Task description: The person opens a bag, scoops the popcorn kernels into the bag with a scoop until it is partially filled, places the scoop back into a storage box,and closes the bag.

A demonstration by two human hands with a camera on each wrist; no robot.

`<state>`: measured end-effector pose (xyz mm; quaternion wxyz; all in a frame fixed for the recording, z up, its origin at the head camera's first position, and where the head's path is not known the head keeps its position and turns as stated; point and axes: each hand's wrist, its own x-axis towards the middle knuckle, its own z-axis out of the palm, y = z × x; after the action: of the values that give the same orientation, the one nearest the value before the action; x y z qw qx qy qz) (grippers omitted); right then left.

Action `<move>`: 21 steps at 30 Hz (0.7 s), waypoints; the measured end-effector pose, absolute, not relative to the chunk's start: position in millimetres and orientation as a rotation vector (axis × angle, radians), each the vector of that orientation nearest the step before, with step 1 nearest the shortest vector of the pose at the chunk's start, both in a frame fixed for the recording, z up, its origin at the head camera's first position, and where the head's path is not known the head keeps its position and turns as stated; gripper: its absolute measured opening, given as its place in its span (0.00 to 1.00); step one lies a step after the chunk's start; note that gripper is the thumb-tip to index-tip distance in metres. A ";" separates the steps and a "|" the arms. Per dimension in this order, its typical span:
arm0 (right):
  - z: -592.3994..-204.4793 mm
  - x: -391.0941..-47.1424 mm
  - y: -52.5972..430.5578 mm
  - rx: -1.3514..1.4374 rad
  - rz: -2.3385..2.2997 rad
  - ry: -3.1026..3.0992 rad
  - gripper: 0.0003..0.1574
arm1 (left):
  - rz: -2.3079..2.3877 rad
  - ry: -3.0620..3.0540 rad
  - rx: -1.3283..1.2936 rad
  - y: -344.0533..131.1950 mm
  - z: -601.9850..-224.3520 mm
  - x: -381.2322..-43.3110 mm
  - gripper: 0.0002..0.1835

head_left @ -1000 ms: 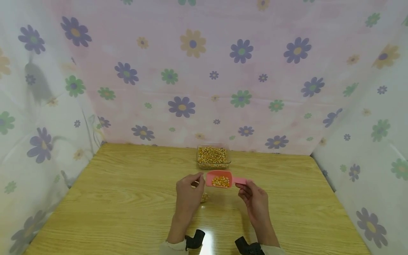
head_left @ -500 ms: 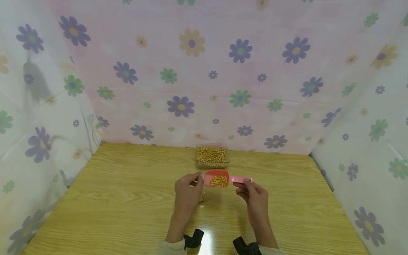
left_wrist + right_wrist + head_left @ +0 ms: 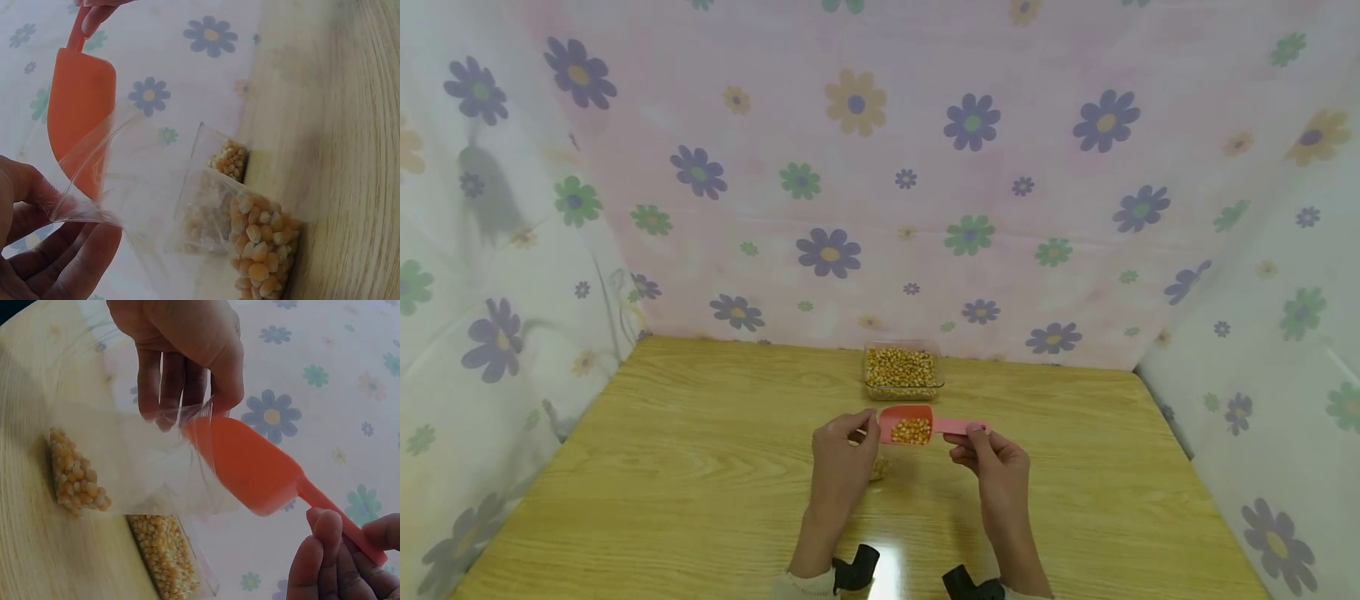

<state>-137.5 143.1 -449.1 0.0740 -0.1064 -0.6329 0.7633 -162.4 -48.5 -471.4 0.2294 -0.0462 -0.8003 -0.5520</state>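
My left hand (image 3: 842, 462) pinches the rim of a clear plastic bag (image 3: 134, 450) between thumb and fingers. Corn kernels (image 3: 262, 247) lie in the bottom of the bag, which stands on the table. In my right hand (image 3: 1002, 479) is the handle of a pink-orange scoop (image 3: 904, 413), held between thumb and fingers. The scoop carries a small heap of corn kernels (image 3: 912, 432), and its lip reaches into the bag's mouth beside my left fingertips. From the head view, my left hand hides most of the bag.
A glass container (image 3: 904, 393) full of corn kernels stands near the back of the wooden table (image 3: 715, 450), beyond the scoop. Flowered cloth (image 3: 850, 183) hangs behind the table and along both sides.
The scoop and my right hand have shifted slightly left, bringing the lip closer against my left fingers. The scoop's angle has turned a little. My left hand stays nearly still.
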 end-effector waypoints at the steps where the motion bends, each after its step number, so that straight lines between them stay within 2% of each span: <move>1: -447.9 -136.7 142.5 -0.316 2.278 -1.914 0.22 | -1.524 -2.197 -0.131 -48.4 -472.2 -162.5 0.07; 21: -428.7 -127.8 132.6 -0.250 2.165 -2.061 0.21 | -1.559 -2.195 -0.113 -49.0 -472.3 -162.0 0.08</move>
<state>-127.8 132.6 -428.7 0.0710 -0.0832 -0.6854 0.7199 -162.0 -49.0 -472.3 0.2216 -0.0409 -0.7944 -0.5641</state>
